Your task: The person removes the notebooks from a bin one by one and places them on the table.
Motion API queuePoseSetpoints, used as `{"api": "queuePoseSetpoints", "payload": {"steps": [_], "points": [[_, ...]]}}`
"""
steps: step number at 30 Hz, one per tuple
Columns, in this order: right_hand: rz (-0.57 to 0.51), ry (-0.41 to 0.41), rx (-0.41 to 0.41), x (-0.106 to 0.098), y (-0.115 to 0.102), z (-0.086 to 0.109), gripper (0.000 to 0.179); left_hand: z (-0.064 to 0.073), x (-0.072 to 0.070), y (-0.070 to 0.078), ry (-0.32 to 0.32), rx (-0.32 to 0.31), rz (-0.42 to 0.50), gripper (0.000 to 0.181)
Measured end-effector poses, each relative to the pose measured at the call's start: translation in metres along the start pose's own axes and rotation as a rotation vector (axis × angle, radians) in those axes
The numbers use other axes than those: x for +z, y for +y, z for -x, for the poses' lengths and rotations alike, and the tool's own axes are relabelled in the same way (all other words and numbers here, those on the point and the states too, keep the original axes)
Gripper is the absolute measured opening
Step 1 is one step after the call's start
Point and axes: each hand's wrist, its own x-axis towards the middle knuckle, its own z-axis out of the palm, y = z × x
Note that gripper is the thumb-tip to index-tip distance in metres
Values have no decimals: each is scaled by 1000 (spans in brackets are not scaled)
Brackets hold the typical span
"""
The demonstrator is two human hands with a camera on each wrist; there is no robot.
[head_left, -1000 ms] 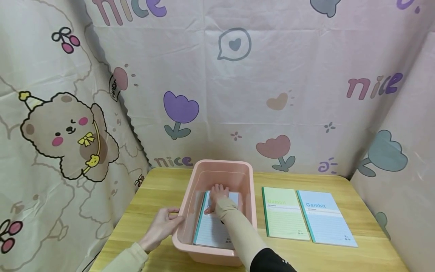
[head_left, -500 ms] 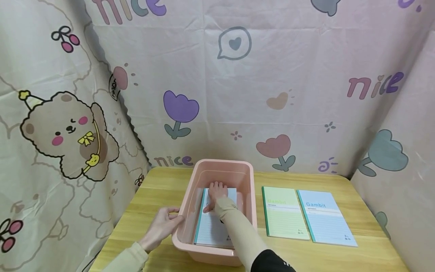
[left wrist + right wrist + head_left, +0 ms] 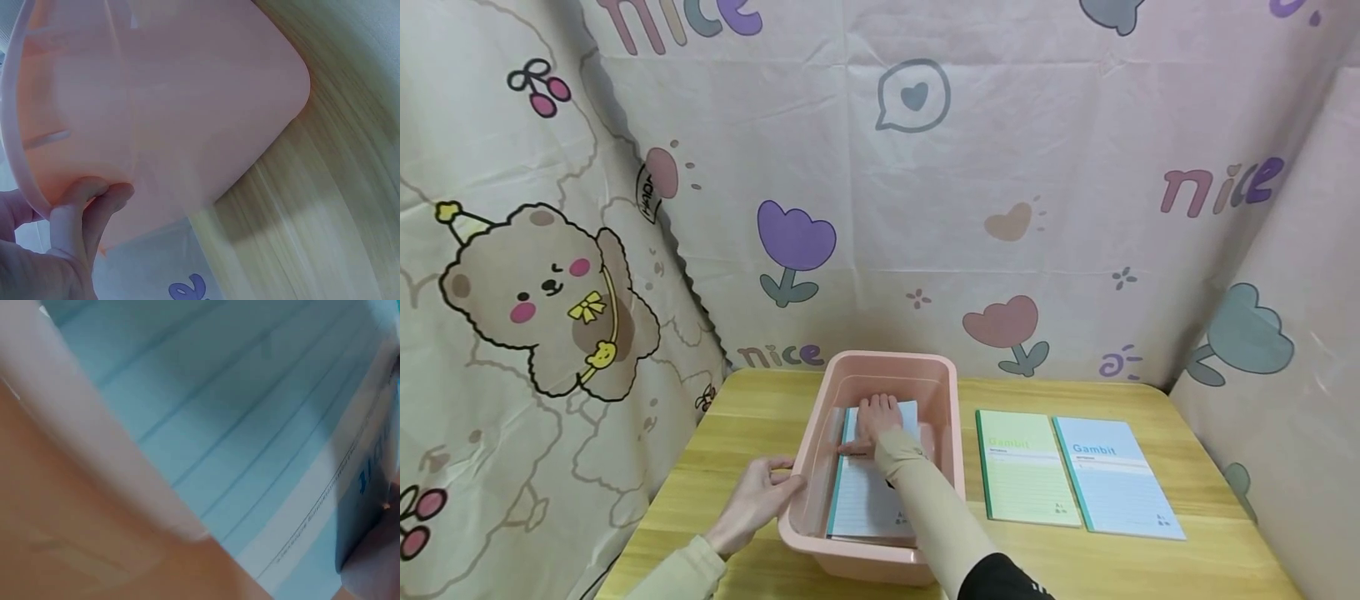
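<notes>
Gripping the rim of a pink rectangular plastic bin [image 3: 865,568], the left hand [image 3: 756,502] holds its side, while the right hand [image 3: 878,422] rests on a pale-blue lined notebook [image 3: 859,504] inside; whether it pinches this, I cannot tell. On the wood-grain table [image 3: 767,417], a pale-green notebook [image 3: 1028,473] and second blue notebook [image 3: 1123,487] read "Gambit"; the printed cloth [image 3: 865,242] reads "nice".

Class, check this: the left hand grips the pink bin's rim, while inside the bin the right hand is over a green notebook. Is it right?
Not quite: in the head view, the notebook beneath the right hand is blue, not green. The rest stands.
</notes>
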Motion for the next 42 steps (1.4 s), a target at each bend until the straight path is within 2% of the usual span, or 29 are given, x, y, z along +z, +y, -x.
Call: {"api": "queuePoseSetpoints", "payload": {"steps": [8,14,21,24,31,35,39,42], "points": [[17,80,49,-8,4,0,84,-1,2,2,9,-10,-6,43],[-2,86,54,-14,7,-2,79,-2,3,2,23,-13,-17,43],[-17,105,24,-32,13,-1,85,0,-1,2,-38,16,6,47],[-39,96,7,-49,14,-2,86,0,-2,2,-51,20,7,48],[-80,49,-10,-102,18,0,87,1,-1,2,-16,6,-3,47],[-113,57,-16,-128,25,-3,78,0,0,1,3,-6,-7,46],[-155,66,-19,-160,34,-4,72,-1,-1,0,-21,-5,-10,46],[-176,65,-20,-185,44,-1,75,-2,-1,-1,-39,-1,-3,46]]}}
